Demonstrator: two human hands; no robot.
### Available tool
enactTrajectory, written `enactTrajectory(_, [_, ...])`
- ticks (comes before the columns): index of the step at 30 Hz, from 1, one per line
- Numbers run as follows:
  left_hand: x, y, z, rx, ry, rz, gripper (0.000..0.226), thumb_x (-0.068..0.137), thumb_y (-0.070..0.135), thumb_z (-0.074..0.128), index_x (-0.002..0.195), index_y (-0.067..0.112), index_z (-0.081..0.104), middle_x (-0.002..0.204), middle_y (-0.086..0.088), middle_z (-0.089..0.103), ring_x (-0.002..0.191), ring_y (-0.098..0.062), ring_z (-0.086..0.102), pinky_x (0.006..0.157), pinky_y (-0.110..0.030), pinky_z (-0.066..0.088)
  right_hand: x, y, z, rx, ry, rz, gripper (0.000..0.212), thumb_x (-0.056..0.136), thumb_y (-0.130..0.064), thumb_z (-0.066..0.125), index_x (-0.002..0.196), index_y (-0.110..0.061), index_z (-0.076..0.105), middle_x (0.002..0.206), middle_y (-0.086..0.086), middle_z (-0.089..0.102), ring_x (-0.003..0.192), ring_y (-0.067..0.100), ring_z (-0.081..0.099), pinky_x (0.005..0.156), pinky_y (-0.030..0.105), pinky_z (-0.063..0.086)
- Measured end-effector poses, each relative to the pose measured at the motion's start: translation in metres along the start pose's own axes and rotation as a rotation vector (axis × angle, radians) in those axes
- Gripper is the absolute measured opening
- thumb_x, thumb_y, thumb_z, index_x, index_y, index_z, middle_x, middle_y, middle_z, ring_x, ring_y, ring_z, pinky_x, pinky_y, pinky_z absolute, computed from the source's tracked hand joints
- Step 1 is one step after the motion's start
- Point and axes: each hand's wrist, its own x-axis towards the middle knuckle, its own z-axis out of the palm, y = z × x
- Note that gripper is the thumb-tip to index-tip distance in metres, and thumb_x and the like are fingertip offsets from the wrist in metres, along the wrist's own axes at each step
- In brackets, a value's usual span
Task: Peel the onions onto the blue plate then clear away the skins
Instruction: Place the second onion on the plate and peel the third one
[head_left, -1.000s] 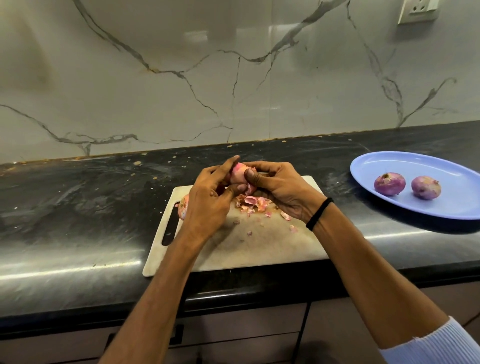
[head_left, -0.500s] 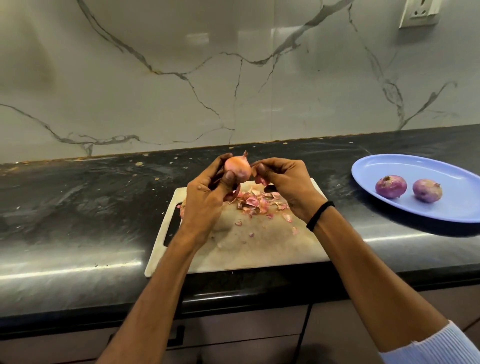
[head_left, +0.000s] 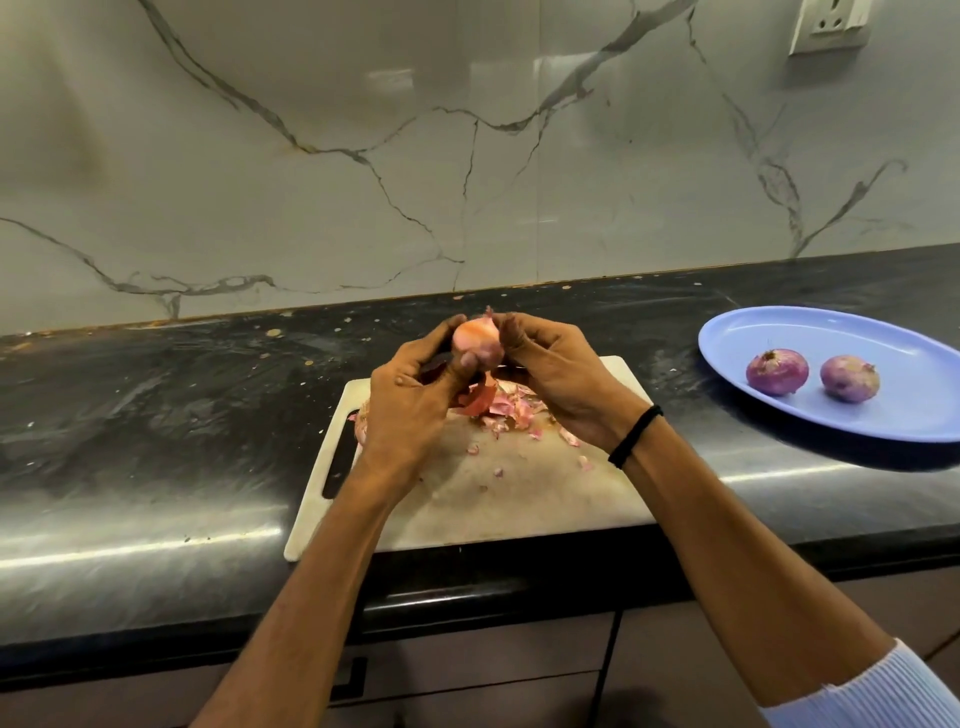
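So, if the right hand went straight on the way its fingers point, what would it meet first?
The onion, which the right hand pinches at its top; beyond it, the left hand that grips it, though depth is unclear.

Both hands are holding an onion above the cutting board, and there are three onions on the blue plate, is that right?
No. The head view shows two onions on the blue plate, not three: the left plate onion and the right plate onion. The rest stands: the left hand and right hand hold a third onion above the cutting board.
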Motion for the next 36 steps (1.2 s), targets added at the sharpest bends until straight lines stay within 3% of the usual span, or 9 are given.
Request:
enactTrajectory(6, [-0.001,0.005,0.001,0.067,0.153,0.078,0.025,0.088,0.01,0.071,0.112,0.018,0.071,0.1,-0.002,0.072,0.088,-0.005,0.071,0.073,-0.015,0.056,-0.004,-0.004,0.004,0.199,-0.062,0.081,0.051,0.083,-0.029,0.064,0.125,0.0,0.062,0.119,0.023,0.067,0.109,0.034,0.067,0.093,0.046,0.056])
enactTrajectory(9, [0.002,0.003,0.001,0.062,0.201,0.082,0.023,0.087,0.008,0.073,0.109,0.011,0.074,0.096,-0.002,0.075,0.087,-0.007,0.073,0.077,-0.022,0.059,-0.005,-0.008,0.005,0.264,-0.056,0.118,0.039,0.095,-0.021,0.059,0.127,0.001,0.06,0.121,0.023,0.065,0.104,0.033,0.069,0.081,0.034,0.061])
enactTrajectory(12, [0.004,0.003,0.002,0.048,0.223,0.051,0.022,0.088,0.008,0.072,0.11,0.008,0.074,0.097,0.0,0.076,0.089,-0.011,0.074,0.078,-0.026,0.06,-0.005,-0.01,0.005,0.305,-0.06,0.151,0.036,0.099,-0.019,0.057,0.126,0.004,0.06,0.122,0.026,0.064,0.102,0.035,0.07,0.077,0.032,0.061])
enactTrajectory(20, [0.006,0.013,0.003,-0.326,0.369,-0.117,0.015,0.09,0.004,0.067,0.098,0.014,0.074,0.084,-0.002,0.077,0.072,-0.02,0.075,0.065,-0.022,0.059,0.0,-0.013,0.001,0.441,0.064,0.219,0.038,0.096,-0.023,0.062,0.114,0.01,0.062,0.113,0.025,0.066,0.103,0.037,0.068,0.088,0.049,0.058])
enactTrajectory(23, [0.003,0.015,0.002,-0.206,0.406,-0.055,0.021,0.091,0.003,0.066,0.108,0.015,0.069,0.084,0.001,0.073,0.068,-0.006,0.073,0.062,-0.013,0.055,0.001,-0.014,-0.003,0.509,0.139,0.207,0.038,0.095,-0.025,0.062,0.112,0.009,0.062,0.114,0.026,0.064,0.104,0.037,0.068,0.089,0.048,0.058])
enactTrajectory(26, [0.002,0.003,-0.001,0.103,0.344,0.073,0.023,0.092,0.007,0.067,0.113,0.014,0.071,0.098,-0.002,0.073,0.081,-0.011,0.074,0.068,-0.02,0.06,0.002,-0.015,-0.004,0.567,0.187,0.195,0.043,0.094,-0.027,0.063,0.117,0.009,0.058,0.117,0.025,0.061,0.107,0.036,0.067,0.09,0.047,0.058])
enactTrajectory(29, [0.005,-0.011,-0.003,0.497,0.24,0.19,0.029,0.092,0.012,0.069,0.121,0.013,0.07,0.113,-0.004,0.07,0.102,-0.014,0.066,0.088,-0.023,0.056,0.002,-0.016,-0.004,0.612,0.198,0.195,0.045,0.095,-0.029,0.062,0.116,0.009,0.056,0.115,0.024,0.057,0.104,0.035,0.066,0.088,0.045,0.059])
enactTrajectory(33, [0.006,-0.012,0.006,0.651,0.125,0.224,0.058,0.092,0.022,0.07,0.145,0.017,0.048,0.135,-0.008,0.06,0.132,-0.025,0.041,0.109,-0.033,0.03,0.003,-0.014,-0.004,0.608,0.165,0.21,0.049,0.095,-0.032,0.061,0.119,0.011,0.054,0.118,0.027,0.057,0.112,0.039,0.064,0.09,0.047,0.058])
enactTrajectory(36, [0.008,-0.017,0.007,0.671,0.109,0.222,0.07,0.092,0.036,0.068,0.152,0.017,0.037,0.142,-0.01,0.054,0.139,-0.025,0.03,0.113,-0.041,0.03,0.004,-0.012,-0.004,0.587,0.157,0.233,0.053,0.093,-0.034,0.061,0.121,0.01,0.052,0.127,0.031,0.056,0.115,0.042,0.062,0.09,0.05,0.056])
